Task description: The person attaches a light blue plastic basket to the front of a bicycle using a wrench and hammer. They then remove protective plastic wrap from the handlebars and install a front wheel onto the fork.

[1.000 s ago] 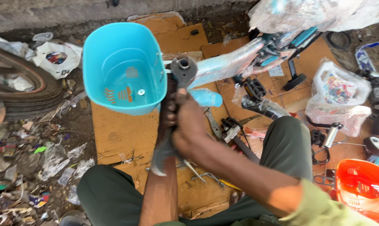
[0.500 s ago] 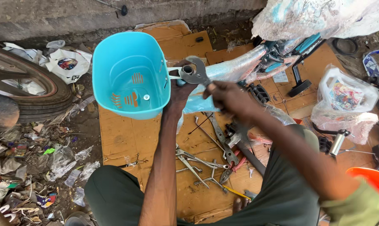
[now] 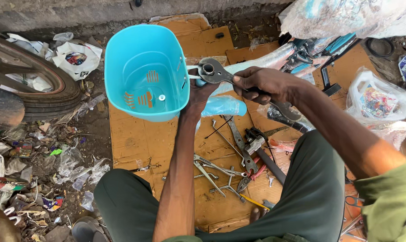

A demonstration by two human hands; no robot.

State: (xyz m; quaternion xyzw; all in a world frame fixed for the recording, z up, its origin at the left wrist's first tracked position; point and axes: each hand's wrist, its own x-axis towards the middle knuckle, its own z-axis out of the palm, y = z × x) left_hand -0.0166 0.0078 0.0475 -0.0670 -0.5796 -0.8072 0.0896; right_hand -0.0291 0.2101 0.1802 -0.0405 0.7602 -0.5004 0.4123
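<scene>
A light blue plastic bicycle basket (image 3: 144, 74) is fixed at the front of a plastic-wrapped bicycle frame (image 3: 261, 58). My right hand (image 3: 265, 83) is shut on the handle of an adjustable wrench (image 3: 214, 71), whose jaws sit around a nut right beside the basket's rim. My left hand (image 3: 199, 94) reaches up under the wrench head and holds the bicycle's front part below the nut; its fingers are partly hidden behind the wrench.
Pliers, spanners and a screwdriver (image 3: 232, 172) lie loose on flattened cardboard (image 3: 136, 143) between my knees. A tyre (image 3: 37, 89) and litter fill the left. Plastic bags with parts (image 3: 377, 101) lie at the right.
My right hand has swung the wrench handle from pointing down toward me to pointing right, turning around the nut. The view has shifted slightly downward.
</scene>
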